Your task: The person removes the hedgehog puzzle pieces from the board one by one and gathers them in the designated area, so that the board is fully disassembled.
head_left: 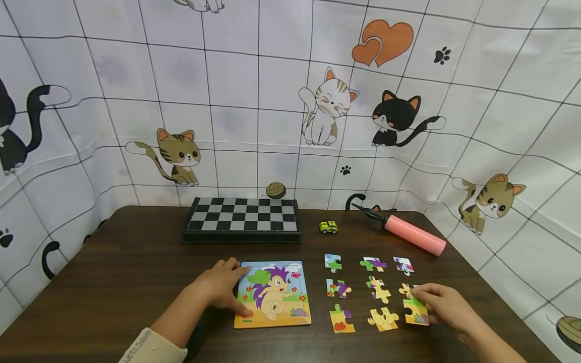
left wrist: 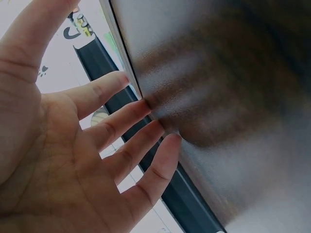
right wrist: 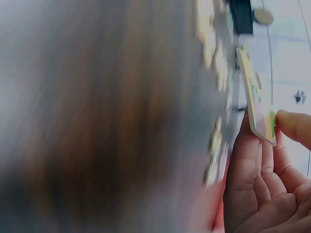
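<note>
A square puzzle board (head_left: pixel 273 294) with a hedgehog picture lies near the front of the dark wooden table (head_left: pixel 127 272). My left hand (head_left: pixel 221 287) rests flat on the board's left edge, fingers straight (left wrist: pixel 126 121). To its right lie several loose puzzle pieces (head_left: pixel 338 289) in rows. My right hand (head_left: pixel 442 305) pinches a yellow-green puzzle piece (head_left: pixel 415 311) at the lower right of those rows. In the right wrist view that piece (right wrist: pixel 256 99) is tilted up off the table between thumb and fingers.
A folded chessboard (head_left: pixel 242 218) lies at the back of the table. A small green toy car (head_left: pixel 328 227) and a pink hand pump (head_left: pixel 410 234) sit behind the pieces. A cat-print cloth (head_left: pixel 272 101) walls in the table on three sides.
</note>
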`<state>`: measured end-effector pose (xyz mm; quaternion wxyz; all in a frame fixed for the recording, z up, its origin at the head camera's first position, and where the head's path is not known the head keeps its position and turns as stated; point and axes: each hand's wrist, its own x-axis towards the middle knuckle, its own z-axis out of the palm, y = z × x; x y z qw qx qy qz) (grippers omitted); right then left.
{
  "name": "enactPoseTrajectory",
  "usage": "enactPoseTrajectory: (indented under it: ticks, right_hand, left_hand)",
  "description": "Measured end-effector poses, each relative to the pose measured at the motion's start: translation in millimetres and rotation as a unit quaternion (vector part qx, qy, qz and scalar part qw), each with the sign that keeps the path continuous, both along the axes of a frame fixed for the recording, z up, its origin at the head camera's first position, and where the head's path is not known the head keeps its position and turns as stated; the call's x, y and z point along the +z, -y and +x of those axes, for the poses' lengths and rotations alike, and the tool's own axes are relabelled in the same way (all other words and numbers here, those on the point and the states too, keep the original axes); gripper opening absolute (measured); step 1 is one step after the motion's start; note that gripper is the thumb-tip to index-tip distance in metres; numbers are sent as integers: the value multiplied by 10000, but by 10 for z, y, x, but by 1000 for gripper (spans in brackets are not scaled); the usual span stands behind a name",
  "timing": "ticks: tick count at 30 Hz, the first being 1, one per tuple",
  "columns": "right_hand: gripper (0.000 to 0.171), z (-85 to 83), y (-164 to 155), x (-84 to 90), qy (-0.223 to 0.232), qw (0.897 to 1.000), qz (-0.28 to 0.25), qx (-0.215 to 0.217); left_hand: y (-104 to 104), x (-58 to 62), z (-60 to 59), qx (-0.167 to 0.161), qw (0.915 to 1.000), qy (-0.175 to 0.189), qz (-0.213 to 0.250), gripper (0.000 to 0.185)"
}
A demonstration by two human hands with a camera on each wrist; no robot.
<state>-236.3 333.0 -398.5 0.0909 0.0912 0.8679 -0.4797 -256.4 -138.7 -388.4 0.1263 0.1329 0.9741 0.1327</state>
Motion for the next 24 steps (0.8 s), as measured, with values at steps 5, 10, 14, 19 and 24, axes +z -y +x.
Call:
enactPoseTrajectory:
  ticks: [5, 10, 14, 19, 24]
  right_hand:
    - [36, 29, -190, -44, -17, 9974, 715, -102]
    - [33, 19, -198, -92, -200, 9957, 900, -27]
    - [36, 22, -148, -73, -450, 9875, 1505, 137]
    - [48, 33, -76, -27, -598, 9708, 2302, 302]
    - [54, 42, -21, -13, -815, 9563, 2795, 290]
  left_hand:
    - [28, -17, -18, 15, 10000, 2, -32, 94]
    - [45, -17, -23, 37, 10000, 15, -33, 93]
    - [52, -17, -25, 64, 10000, 24, -37, 93]
    - [61, -33, -37, 57, 10000, 18, -57, 93]
    - [61, -33, -46, 54, 10000, 27, -65, 93]
